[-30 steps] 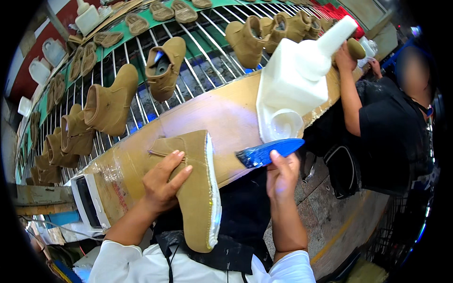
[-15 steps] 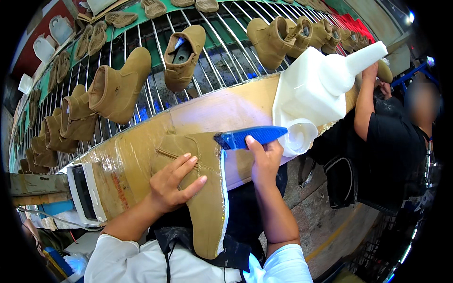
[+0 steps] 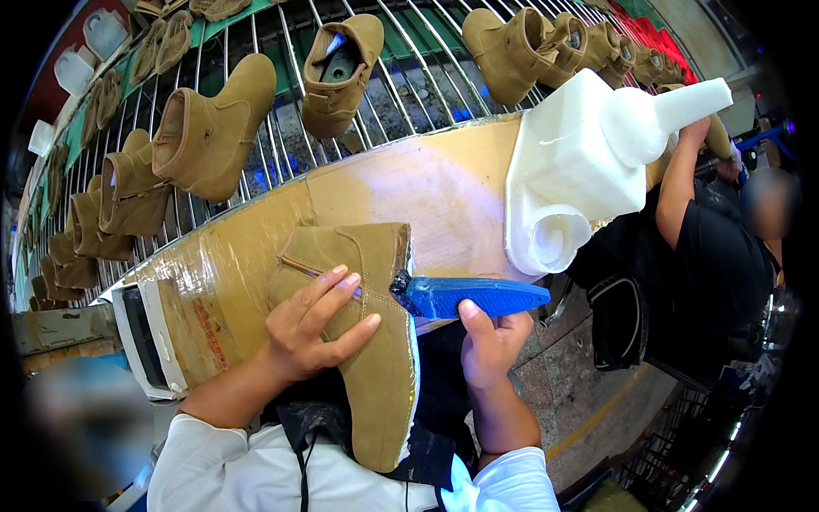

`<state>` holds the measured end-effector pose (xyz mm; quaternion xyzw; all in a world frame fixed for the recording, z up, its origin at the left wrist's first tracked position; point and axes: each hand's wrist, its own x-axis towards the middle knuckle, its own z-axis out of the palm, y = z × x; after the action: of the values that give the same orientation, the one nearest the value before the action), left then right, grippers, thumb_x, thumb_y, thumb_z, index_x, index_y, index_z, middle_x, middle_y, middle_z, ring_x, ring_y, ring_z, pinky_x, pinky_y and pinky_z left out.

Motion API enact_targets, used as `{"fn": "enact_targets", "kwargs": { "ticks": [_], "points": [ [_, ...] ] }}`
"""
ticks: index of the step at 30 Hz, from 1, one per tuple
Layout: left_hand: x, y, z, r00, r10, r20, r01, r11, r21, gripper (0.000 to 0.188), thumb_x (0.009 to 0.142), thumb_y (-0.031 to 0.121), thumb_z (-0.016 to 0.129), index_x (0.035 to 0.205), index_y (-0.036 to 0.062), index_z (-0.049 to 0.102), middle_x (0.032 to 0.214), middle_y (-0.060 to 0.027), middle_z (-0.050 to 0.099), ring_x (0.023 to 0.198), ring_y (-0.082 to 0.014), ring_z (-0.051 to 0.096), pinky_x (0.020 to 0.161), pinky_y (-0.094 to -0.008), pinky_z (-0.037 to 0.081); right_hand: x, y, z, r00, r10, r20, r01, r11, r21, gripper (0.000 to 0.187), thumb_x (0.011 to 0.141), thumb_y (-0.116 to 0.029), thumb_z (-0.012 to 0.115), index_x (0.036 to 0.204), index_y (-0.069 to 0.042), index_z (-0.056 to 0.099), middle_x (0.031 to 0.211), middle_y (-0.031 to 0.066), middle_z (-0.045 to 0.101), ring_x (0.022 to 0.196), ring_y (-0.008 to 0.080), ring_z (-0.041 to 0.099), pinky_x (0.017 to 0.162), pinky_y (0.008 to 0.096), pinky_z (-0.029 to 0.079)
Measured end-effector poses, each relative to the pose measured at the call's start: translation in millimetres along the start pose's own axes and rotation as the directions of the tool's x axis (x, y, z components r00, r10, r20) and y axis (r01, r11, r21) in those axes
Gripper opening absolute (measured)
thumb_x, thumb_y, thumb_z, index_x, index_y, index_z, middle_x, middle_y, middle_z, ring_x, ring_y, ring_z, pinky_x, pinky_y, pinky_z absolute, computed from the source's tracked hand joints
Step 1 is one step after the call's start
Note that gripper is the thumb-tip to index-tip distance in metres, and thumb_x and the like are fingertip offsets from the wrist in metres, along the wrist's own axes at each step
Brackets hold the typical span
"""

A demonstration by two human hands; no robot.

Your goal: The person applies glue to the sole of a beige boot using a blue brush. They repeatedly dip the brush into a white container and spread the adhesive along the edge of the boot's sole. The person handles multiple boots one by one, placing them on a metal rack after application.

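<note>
A tan ankle boot (image 3: 372, 341) lies on its side, partly over the board and partly over my lap, with a pale strip along its right-hand bottom edge. My left hand (image 3: 316, 328) holds it at the ankle, fingers spread on the upper beside a zipper (image 3: 303, 266). My right hand (image 3: 495, 337) grips a blue-handled brush (image 3: 478, 297), thumb on top. The brush's dark bristles touch the boot's bottom edge near the heel. To the right of the board's middle stands a white plastic bottle (image 3: 573, 145) with a spout and a small attached cup (image 3: 553, 241).
Tan boots (image 3: 213, 128) stand on a metal-bar rack (image 3: 281, 145) beyond the cardboard-covered board (image 3: 444, 179). Soles (image 3: 175, 43) lie at the far left. A white-framed box (image 3: 147, 337) sits at the board's left end. A co-worker in black (image 3: 721, 230) is at the right.
My right hand has brought the brush down along the boot's bottom edge and slightly right. My left hand keeps its place on the boot. A blurred person now shows at lower left.
</note>
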<state>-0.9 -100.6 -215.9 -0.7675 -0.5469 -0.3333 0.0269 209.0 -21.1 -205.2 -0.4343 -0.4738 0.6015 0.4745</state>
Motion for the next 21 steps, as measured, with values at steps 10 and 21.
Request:
{"fn": "enact_targets", "kwargs": {
  "ticks": [10,21],
  "points": [
    [2,0,0,1.0,-0.02,-0.013,0.02,1.0,-0.004,0.032,0.076,0.013,0.067,0.107,0.0223,0.064,0.113,-0.0147,0.062,0.102,-0.0319,0.064,0.078,-0.0343,0.057,1,-11,-7,0.978,-0.159,0.138,0.175,0.978,-0.115,0.016,0.076,-0.003,0.068,0.088,0.006,0.062,0.089,0.0145,0.062,0.08,0.0194,0.058,0.074,0.0301,0.046],
    [4,-1,-3,1.0,-0.027,-0.012,0.027,1.0,-0.007,0.034,0.075,0.012,0.068,0.107,0.0226,0.065,0.114,-0.0144,0.062,0.1,-0.0313,0.065,0.078,-0.0344,0.057,9,-17,-5,0.978,-0.136,0.158,0.162,0.973,-0.166,0.017,0.076,-0.001,0.068,0.089,0.007,0.062,0.086,0.0143,0.063,0.076,0.0181,0.059,0.07,0.0299,0.046]
  ]
}}
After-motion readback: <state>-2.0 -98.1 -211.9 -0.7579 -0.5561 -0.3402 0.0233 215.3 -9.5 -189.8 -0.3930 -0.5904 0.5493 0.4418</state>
